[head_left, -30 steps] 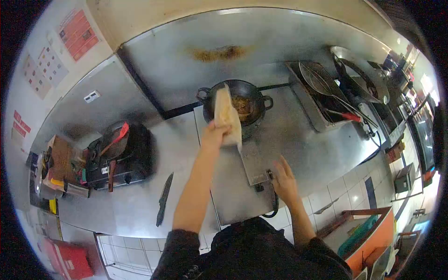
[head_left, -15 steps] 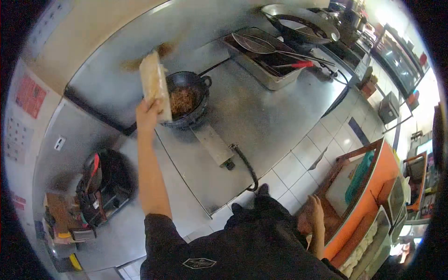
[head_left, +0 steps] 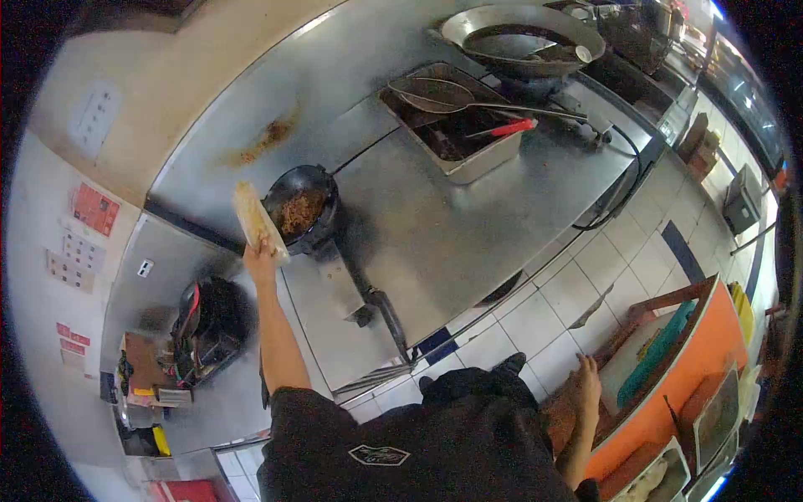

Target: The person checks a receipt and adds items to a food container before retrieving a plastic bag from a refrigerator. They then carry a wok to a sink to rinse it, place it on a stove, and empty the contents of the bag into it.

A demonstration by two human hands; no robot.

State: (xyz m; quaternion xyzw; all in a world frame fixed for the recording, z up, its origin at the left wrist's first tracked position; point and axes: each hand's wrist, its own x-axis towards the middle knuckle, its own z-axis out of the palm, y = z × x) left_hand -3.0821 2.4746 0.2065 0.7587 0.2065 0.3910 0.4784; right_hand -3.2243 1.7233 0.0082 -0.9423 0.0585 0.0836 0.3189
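Observation:
My left hand (head_left: 263, 248) is closed around the lower part of a long packet (head_left: 253, 216) with pale yellow contents in what looks like clear plastic. The packet leans up and left, at the near left rim of a black wok (head_left: 328, 197). Brown, crumbly food (head_left: 301, 211) lies in the wok, which sits on a burner on the steel worktop (head_left: 401, 251). Low on the right, my right hand (head_left: 588, 386) has its fingers loosely stretched beside the wooden edge of an orange counter (head_left: 669, 368), with nothing seen in it.
Behind to the right stand a metal tray (head_left: 481, 167) with a strainer (head_left: 431, 94) and a red-handled tool (head_left: 510, 128) across it, and a large wok (head_left: 523, 42). Black pans (head_left: 213, 318) sit at the left. A hose (head_left: 389, 322) hangs at the worktop's front edge.
The camera view has shifted, so the wok appears lower and further left. My left hand still holds the packet, which now leans more to the left. My right hand remains by the orange counter.

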